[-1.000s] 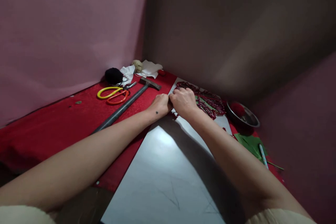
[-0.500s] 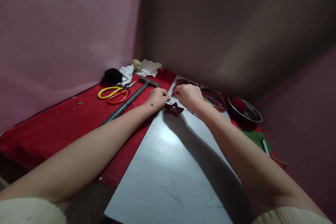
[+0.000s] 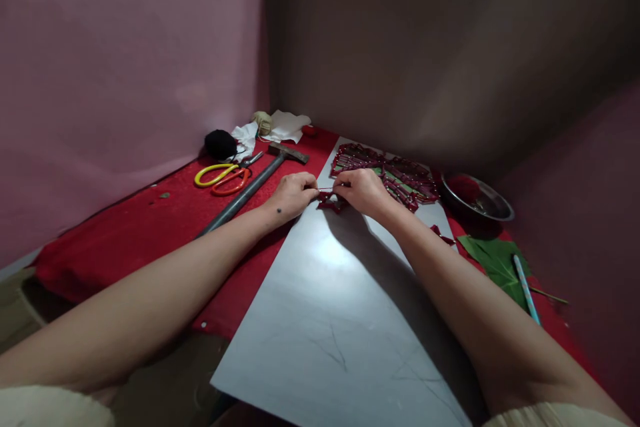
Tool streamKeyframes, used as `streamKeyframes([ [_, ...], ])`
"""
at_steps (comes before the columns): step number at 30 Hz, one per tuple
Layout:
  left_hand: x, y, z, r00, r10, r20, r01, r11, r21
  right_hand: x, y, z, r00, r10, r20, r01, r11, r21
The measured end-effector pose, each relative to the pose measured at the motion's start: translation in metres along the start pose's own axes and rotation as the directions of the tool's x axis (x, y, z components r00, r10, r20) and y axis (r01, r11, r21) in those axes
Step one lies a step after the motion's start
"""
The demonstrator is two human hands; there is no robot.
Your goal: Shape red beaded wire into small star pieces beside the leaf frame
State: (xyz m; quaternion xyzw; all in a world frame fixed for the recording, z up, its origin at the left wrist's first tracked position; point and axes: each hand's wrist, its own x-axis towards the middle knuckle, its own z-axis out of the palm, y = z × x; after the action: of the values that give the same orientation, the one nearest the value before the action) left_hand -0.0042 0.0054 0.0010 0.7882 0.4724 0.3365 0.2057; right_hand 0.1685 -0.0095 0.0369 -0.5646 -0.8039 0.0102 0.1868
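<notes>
A dark red thread (image 3: 325,189) stretches between my two hands, just above a small dark red string star (image 3: 330,204) on the white board (image 3: 300,293). My left hand (image 3: 295,192) pinches one end at the board's left edge. On the other side, my right hand (image 3: 363,188) has its fingers closed on the thread and covers part of the star. Beyond it lies a large leaf-like string pattern (image 3: 410,180) in dark red thread wound round many nails. Faint pencil lines (image 3: 333,347) mark the board's near part.
Left of the board on the red cloth (image 3: 125,233) lie a hammer (image 3: 245,193), scissors (image 3: 225,177) and a black yarn ball (image 3: 221,145). At right are a metal bowl (image 3: 493,203), a green leaf (image 3: 493,260) and a pen (image 3: 526,290). Walls rise behind.
My right hand has come down and nearer the star, and the thread now runs almost level between my hands. The view has shifted slightly, showing more of the leaf at right.
</notes>
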Motion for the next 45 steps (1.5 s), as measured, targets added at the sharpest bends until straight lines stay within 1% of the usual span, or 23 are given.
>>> streamKeyframes([
  [2, -0.002, 0.000, 0.001, 0.996, 0.089, -0.029, -0.087, 0.995, 0.052, -0.003, 0.002, -0.001, 1.000, 0.015, 0.003, -0.016, 1.000, 0.025],
  [4, -0.004, 0.001, 0.002, 0.989, 0.137, -0.051, -0.130, 0.984, 0.118, -0.005, 0.003, -0.002, 1.000, 0.031, 0.002, -0.031, 0.999, 0.043],
  [8, -0.002, 0.003, 0.002, 0.985, 0.169, -0.022, -0.160, 0.961, 0.225, -0.010, 0.004, -0.001, 0.999, 0.049, -0.021, -0.047, 0.998, 0.051],
  [12, 0.000, 0.001, 0.002, 0.981, 0.191, 0.016, -0.189, 0.949, 0.251, -0.012, 0.002, -0.001, 0.999, 0.050, -0.017, -0.049, 0.998, 0.033],
  [15, 0.000, -0.001, 0.002, 0.967, 0.255, 0.026, -0.251, 0.923, 0.291, -0.013, 0.003, -0.001, 0.998, 0.064, -0.019, -0.064, 0.998, -0.006],
  [17, -0.002, 0.000, 0.002, 0.941, 0.335, 0.052, -0.329, 0.863, 0.385, -0.013, 0.004, -0.002, 0.998, 0.059, -0.035, -0.060, 0.998, -0.029],
  [19, -0.003, 0.004, 0.000, 0.896, 0.424, 0.130, -0.426, 0.740, 0.520, -0.013, 0.007, -0.002, 0.997, 0.058, -0.048, -0.060, 0.997, -0.044],
  [21, -0.002, 0.010, -0.003, 0.827, 0.498, 0.260, -0.541, 0.582, 0.607, -0.013, 0.009, -0.003, 0.996, 0.074, -0.058, -0.077, 0.996, -0.049],
  [22, -0.001, 0.014, -0.005, 0.788, 0.520, 0.331, -0.598, 0.516, 0.613, -0.012, 0.010, -0.004, 0.994, 0.088, -0.062, -0.091, 0.995, -0.046],
  [23, 0.002, 0.016, -0.007, 0.752, 0.530, 0.391, -0.646, 0.475, 0.598, -0.012, 0.011, -0.004, 0.993, 0.102, -0.063, -0.105, 0.994, -0.039],
  [24, 0.006, 0.018, -0.010, 0.728, 0.527, 0.437, -0.678, 0.463, 0.571, -0.012, 0.011, -0.005, 0.991, 0.114, -0.064, -0.116, 0.993, -0.031],
  [26, 0.016, 0.020, -0.013, 0.720, 0.495, 0.487, -0.694, 0.512, 0.506, -0.011, 0.013, -0.006, 0.990, 0.126, -0.071, -0.127, 0.992, -0.016],
  [27, 0.023, 0.019, -0.015, 0.726, 0.466, 0.506, -0.685, 0.559, 0.467, -0.011, 0.014, -0.006, 0.989, 0.127, -0.077, -0.129, 0.992, -0.011],
  [28, 0.029, 0.018, -0.016, 0.745, 0.426, 0.512, -0.653, 0.623, 0.431, -0.011, 0.014, -0.007, 0.988, 0.130, -0.085, -0.131, 0.991, -0.006],
  [31, 0.046, 0.013, -0.015, 0.793, 0.337, 0.509, -0.511, 0.821, 0.253, -0.010, 0.015, -0.008, 0.984, 0.137, -0.110, -0.137, 0.991, 0.014],
  [32, 0.049, 0.012, -0.014, 0.828, 0.277, 0.487, -0.414, 0.888, 0.199, -0.010, 0.015, -0.008, 0.984, 0.138, -0.115, -0.137, 0.990, 0.016],
  [34, 0.052, 0.011, -0.012, 0.895, 0.092, 0.436, -0.151, 0.983, 0.101, -0.009, 0.013, -0.006, 0.983, 0.136, -0.120, -0.136, 0.991, 0.005],
  [35, 0.052, 0.011, -0.011, 0.916, -0.014, 0.402, -0.010, 0.998, 0.060, -0.009, 0.012, -0.005, 0.984, 0.132, -0.118, -0.134, 0.991, -0.009],
  [36, 0.050, 0.011, -0.011, 0.922, -0.111, 0.371, 0.111, 0.994, 0.022, -0.008, 0.011, -0.003, 0.985, 0.129, -0.113, -0.132, 0.991, -0.025],
  [37, 0.049, 0.010, -0.010, 0.921, -0.182, 0.344, 0.198, 0.980, -0.012, -0.008, 0.009, -0.002, 0.987, 0.125, -0.104, -0.130, 0.991, -0.041],
  [38, 0.046, 0.010, -0.009, 0.921, -0.226, 0.316, 0.251, 0.967, -0.038, -0.007, 0.008, 0.000, 0.988, 0.123, -0.090, -0.128, 0.990, -0.055],
  [42, 0.035, 0.007, -0.005, 0.931, -0.280, 0.232, 0.303, 0.950, -0.069, -0.007, 0.008, 0.006, 0.992, 0.117, -0.040, -0.120, 0.990, -0.074],
  [45, 0.025, 0.007, 0.002, 0.915, -0.368, 0.162, 0.389, 0.913, -0.122, -0.009, 0.010, 0.008, 0.994, 0.075, -0.085, -0.078, 0.996, -0.038],
])
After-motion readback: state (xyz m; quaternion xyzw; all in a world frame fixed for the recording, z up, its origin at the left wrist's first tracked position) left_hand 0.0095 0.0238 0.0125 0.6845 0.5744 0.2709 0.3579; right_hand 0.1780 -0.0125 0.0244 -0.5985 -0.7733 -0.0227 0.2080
